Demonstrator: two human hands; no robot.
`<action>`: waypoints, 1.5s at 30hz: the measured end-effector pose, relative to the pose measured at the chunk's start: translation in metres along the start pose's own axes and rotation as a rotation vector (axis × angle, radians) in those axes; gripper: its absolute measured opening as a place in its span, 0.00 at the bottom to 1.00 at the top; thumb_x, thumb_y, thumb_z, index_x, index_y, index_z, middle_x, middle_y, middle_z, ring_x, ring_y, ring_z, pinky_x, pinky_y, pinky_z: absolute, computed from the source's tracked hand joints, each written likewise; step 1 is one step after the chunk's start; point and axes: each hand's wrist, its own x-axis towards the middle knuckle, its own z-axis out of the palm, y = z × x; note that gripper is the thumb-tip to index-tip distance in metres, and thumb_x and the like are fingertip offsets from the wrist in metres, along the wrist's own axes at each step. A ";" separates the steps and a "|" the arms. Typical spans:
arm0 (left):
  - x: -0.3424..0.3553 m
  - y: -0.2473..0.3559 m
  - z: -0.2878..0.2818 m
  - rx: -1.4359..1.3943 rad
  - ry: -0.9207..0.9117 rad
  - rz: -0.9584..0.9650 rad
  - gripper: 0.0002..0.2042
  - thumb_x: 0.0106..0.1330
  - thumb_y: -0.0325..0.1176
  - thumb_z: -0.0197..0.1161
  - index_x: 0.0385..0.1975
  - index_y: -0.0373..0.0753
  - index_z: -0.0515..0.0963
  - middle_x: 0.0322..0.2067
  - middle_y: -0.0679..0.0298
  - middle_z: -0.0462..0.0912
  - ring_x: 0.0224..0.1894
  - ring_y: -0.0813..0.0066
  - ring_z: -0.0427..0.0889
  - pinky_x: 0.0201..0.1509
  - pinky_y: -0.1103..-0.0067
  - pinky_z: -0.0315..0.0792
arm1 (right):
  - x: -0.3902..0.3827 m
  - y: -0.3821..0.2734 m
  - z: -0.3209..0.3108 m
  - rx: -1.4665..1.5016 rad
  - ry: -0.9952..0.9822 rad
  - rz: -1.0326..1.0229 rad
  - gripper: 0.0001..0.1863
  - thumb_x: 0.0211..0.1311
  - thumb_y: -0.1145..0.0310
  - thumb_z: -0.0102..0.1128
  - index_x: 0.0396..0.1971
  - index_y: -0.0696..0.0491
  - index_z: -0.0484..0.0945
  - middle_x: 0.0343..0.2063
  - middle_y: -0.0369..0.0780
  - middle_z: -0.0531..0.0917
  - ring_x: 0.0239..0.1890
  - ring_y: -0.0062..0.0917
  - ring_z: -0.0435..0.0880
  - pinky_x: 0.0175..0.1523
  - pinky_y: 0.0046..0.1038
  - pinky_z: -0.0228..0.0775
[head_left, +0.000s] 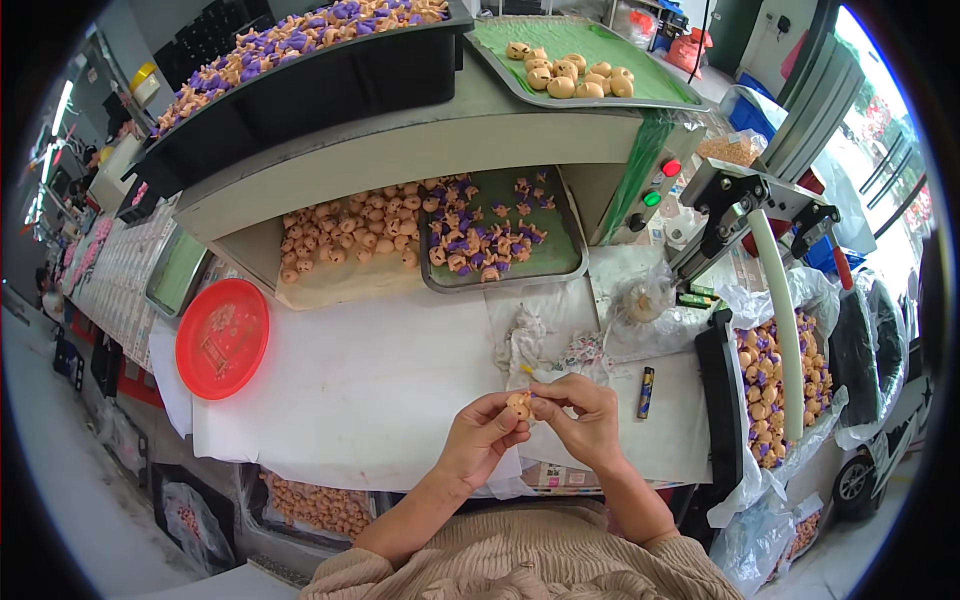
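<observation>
a small tan toy head (pixel 519 404) is being held between two hands above the near part of a white-covered worktop (pixel 350 360).

by the left hand (pixel 475 437) it is being pinched between thumb and fingers; by the right hand (pixel 583 418) its right edge is being pinched, any smaller part there being hidden by the fingertips. the piece is being judged light, fairly stiff and smooth, so apt to be slipping; it is probably best being gripped by its rounded sides, with thin bits being spared pressure. to the right, a dark tube (pixel 646 392) is lying; beyond, a crumpled cloth (pixel 525 338) is resting. farther off, purple-and-tan figures (pixel 485 243) are being held in a tray (pixel 572 235), beside piled round heads (pixel 350 232).
</observation>
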 end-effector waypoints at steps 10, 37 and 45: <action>0.000 0.009 0.027 0.149 -0.086 -0.035 0.11 0.64 0.29 0.61 0.45 0.36 0.75 0.36 0.64 0.80 0.36 0.79 0.81 0.43 0.80 0.80 | -0.002 -0.013 -0.042 -0.178 -0.065 -0.103 0.06 0.53 0.79 0.64 0.32 0.59 0.82 0.34 0.44 0.84 0.30 0.27 0.84 0.38 0.25 0.75; 0.027 -0.001 0.071 0.144 -0.096 -0.043 0.12 0.68 0.29 0.55 0.49 0.37 0.71 0.43 0.55 0.79 0.40 0.73 0.82 0.45 0.79 0.79 | 0.028 0.039 -0.160 -0.852 0.331 0.096 0.07 0.49 0.79 0.61 0.31 0.56 0.83 0.43 0.45 0.80 0.48 0.41 0.75 0.56 0.38 0.66; 0.047 -0.029 0.115 0.225 -0.042 0.015 0.11 0.66 0.25 0.54 0.48 0.37 0.73 0.43 0.57 0.80 0.42 0.70 0.83 0.45 0.80 0.80 | -0.027 0.027 -0.242 -0.826 0.672 -0.166 0.10 0.46 0.82 0.62 0.30 0.53 0.85 0.43 0.42 0.80 0.43 0.34 0.76 0.50 0.32 0.69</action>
